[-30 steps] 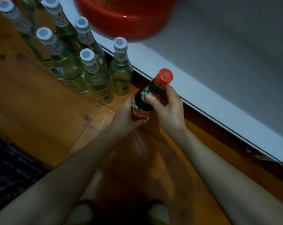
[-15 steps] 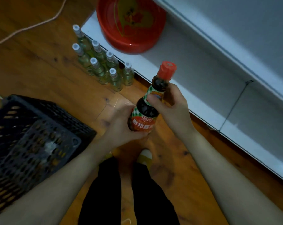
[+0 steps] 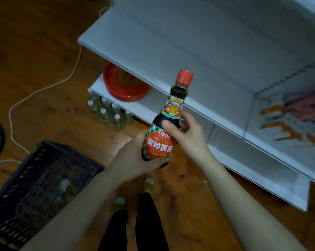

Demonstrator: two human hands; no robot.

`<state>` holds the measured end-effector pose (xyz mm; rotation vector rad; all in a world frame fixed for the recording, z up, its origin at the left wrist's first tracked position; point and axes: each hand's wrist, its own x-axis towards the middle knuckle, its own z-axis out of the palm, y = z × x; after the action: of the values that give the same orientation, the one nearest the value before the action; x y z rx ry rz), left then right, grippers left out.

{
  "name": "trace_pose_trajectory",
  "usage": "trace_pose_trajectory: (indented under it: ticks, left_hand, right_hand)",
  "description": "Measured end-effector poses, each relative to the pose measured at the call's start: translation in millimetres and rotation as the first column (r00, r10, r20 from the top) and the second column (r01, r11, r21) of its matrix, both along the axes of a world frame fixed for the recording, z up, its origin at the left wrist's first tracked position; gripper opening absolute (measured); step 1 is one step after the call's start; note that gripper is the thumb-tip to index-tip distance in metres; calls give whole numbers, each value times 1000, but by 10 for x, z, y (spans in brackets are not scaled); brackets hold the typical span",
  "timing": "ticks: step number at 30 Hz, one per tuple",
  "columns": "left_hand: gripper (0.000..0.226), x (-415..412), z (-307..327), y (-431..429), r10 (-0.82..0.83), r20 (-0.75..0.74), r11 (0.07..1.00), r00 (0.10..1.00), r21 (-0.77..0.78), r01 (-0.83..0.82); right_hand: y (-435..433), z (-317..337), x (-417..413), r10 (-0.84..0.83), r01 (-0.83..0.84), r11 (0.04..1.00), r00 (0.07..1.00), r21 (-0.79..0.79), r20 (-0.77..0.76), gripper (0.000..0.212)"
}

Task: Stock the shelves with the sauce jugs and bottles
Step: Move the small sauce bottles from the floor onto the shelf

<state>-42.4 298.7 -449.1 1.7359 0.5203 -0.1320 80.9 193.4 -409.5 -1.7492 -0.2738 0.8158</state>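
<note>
Soy sauce bottle (image 3: pixel 159 142), dark with a red cap (image 3: pixel 185 77) and a red-and-green checked label, is held upright in the air at the centre of the view, tipped slightly toward 1 o'clock. The left hand (image 3: pixel 133 160) cups its base from 7 o'clock, thumb curled across the lower front. The right hand (image 3: pixel 187 134) wraps the shoulder from 4 o'clock, thumb pressed on the top of the label. Both hands are closed round the glass.

Beyond the bottle, from 12 to 3 o'clock, runs a white shelf unit (image 3: pixel 171 42); its middle board passes just behind the bottle's neck. On the bottom shelf (image 3: pixel 252 169), a red basin (image 3: pixel 124 86) sits at the left end at 11 o'clock, partly tucked under the middle board. At 3 o'clock, packets (image 3: pixel 288 120) lie on a shelf in the next bay; they are too blurred to name.

On the wooden floor (image 3: pixel 35 42) at 10 o'clock, a cluster of clear bottles (image 3: pixel 108 111) with pale caps stands just in front of the bottom shelf's left end. A black mesh crate (image 3: pixel 41 187) stands at 8 o'clock, near the left forearm. A pale cord (image 3: pixel 44 87) snakes over the floor from 12 to 9 o'clock. The person's dark trousers (image 3: pixel 149 223) and shoes (image 3: pixel 147 183) are at 6 o'clock, directly below the bottle.
</note>
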Motion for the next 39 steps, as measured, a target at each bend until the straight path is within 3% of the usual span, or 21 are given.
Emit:
trace_pose_trajectory:
  ticks: [6,17,24,32,39]
  left_hand:
    - [84,-21,986,-180,-222,70,967,972,143,211]
    - [84,439,2262,-1149,-530,186,818,827,370,441]
    - [99,989,2535,-2257,-660,186,713,728,462,528]
    - [92,1527,2759,-3506,-716,210,642,666,573,509]
    - [91,2113,2920,-4129,-738,213,592,641,660,463]
  right_hand:
    - [-362,988,-190,-123,117,991,986,61,114,24]
    - [-1721,2361,-265,-330,303,943,897,137,293,27]
    - [-2859,2668,-23,-424,413,904,825,115,374,45]
    - [-4117,2828,380,-519,501,851,759,157,392,38]
    - [-4719,2916,897,-597,541,802,714,251,367,33]
